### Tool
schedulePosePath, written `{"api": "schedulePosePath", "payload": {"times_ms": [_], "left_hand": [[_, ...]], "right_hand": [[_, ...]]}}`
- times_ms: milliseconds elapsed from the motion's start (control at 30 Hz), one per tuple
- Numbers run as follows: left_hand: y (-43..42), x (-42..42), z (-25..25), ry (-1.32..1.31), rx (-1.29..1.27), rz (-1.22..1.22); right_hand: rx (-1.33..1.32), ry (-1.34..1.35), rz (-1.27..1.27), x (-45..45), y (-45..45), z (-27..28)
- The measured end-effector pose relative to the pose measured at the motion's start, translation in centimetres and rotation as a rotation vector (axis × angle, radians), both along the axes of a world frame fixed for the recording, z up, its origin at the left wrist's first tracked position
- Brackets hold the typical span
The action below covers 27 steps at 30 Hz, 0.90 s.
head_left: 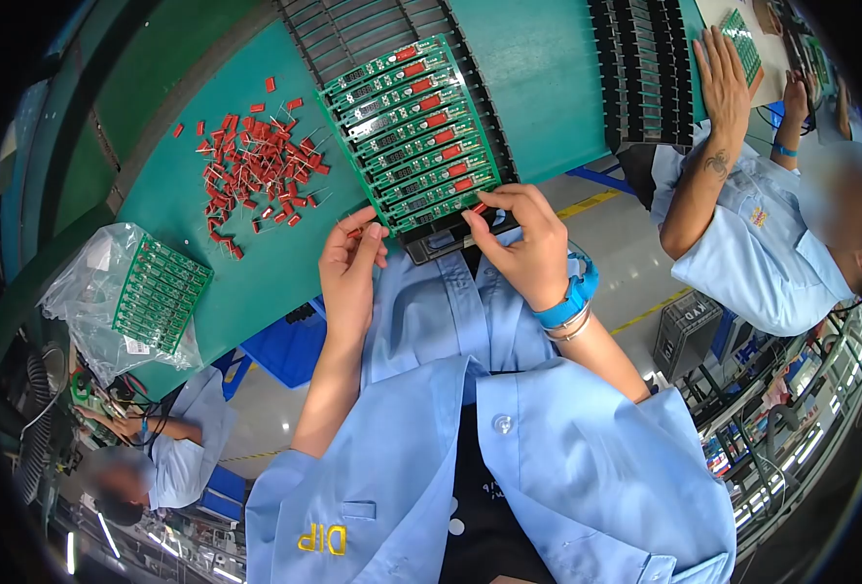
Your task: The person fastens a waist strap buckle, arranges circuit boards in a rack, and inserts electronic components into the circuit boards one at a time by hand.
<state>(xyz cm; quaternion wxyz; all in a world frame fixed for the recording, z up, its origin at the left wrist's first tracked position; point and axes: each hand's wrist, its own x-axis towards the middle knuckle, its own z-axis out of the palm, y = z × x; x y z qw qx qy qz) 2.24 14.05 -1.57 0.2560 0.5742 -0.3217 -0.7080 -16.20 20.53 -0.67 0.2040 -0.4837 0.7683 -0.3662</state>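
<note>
A green circuit board panel (413, 146) with several rows lies on a black slotted rack (431, 245) in front of me. Red capacitors sit in its rows. At its near right corner, my right hand (530, 243) pinches a red capacitor (479, 207) between thumb and forefinger, against the lowest row. Beside the near left corner, my left hand (351, 268) is closed, with a red capacitor (356, 233) at its fingertips. A loose pile of red capacitors (261, 165) with thin wire leads lies on the green table to the left.
Another green panel (163, 294) rests on a clear plastic bag (90, 282) at the left table edge. A second black rack (642, 73) stands to the right. One co-worker's arm (723, 117) reaches over a table at right; another person (183, 438) is at lower left.
</note>
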Motion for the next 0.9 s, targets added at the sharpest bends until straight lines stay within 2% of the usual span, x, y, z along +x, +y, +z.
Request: {"api": "schedulePosePath", "payload": {"times_ms": [433, 900], "left_hand": [[-0.25, 0.10, -0.36, -0.001, 0.003, 0.003], [-0.34, 0.15, -0.33, 0.011, 0.000, -0.002]], "right_hand": [[0.034, -0.098, -0.054, 0.18, -0.11, 0.28], [0.002, 0.007, -0.051, 0.17, -0.26, -0.06]]}}
